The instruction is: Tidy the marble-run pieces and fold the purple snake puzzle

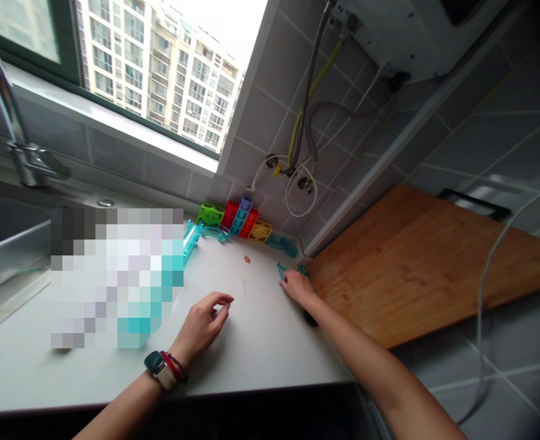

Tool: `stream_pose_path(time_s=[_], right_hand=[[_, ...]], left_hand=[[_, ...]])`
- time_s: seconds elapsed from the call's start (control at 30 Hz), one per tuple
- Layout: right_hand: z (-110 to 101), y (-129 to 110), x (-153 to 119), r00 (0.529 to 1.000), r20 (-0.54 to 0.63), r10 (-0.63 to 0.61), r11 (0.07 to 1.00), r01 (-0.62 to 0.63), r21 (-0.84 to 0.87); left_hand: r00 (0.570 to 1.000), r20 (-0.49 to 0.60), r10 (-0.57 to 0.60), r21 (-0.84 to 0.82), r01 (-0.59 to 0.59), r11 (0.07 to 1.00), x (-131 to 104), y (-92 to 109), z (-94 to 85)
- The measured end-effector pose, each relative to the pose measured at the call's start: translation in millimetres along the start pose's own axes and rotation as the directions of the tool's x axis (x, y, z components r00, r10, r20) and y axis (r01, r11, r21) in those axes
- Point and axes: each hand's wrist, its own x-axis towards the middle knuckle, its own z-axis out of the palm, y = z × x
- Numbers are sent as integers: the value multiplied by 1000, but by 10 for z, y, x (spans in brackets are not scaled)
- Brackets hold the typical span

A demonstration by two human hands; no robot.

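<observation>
Above the white countertop [260,342], my left hand [205,321] hangs with loosely curled fingers. A gap shows between its thumb and fingers, and nothing is visible in it. My right hand [297,286] reaches to the counter's right side, its fingers closed on a translucent teal plastic piece [281,267]. The hand covers most of that piece; its ends stick out on both sides. A small reddish-brown bit [247,260] lies on the counter between and beyond my hands. At the back stand a green plastic holder [210,214], a blue one [241,217] and a yellow one [260,231].
A wooden board [416,269] leans along the right wall. The sink [13,256] and faucet [19,134] are at left. A pixelated area hides things beside a teal plastic frame [189,242]. Hoses [309,91] and a white cable [315,195] hang at the back corner.
</observation>
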Motion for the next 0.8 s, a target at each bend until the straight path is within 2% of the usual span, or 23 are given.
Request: stream_pose_path(time_s=[0.1, 0.17, 0.3, 0.4, 0.53, 0.7, 0.8], right_hand=[[131, 27, 49, 991, -67, 116, 993, -115, 23], [214, 19, 23, 982, -122, 144, 989, -139, 48], [340, -16, -73, 970, -213, 118, 991, -101, 91], [383, -26, -83, 966, -250, 74, 992, -47, 115], [404, -15, 89, 960, -276, 55, 989, -15, 144], [411, 44, 404, 956, -263, 129, 970, -67, 232], [417, 22, 370, 942, -304, 143, 951, -45, 306]], left_hand=[[998, 48, 29, 12, -30, 999, -15, 37, 5], [998, 39, 43, 33, -44, 998, -16, 55, -4], [997, -12, 73, 93, -71, 993, -12, 58, -27], [996, 10, 87, 124, -88, 988, -11, 52, -31], [995, 27, 94, 179, -98, 979, 3, 33, -35], [992, 36, 120, 297, -125, 947, 32, -57, -39], [990, 63, 130, 353, -144, 924, 55, -100, -40]])
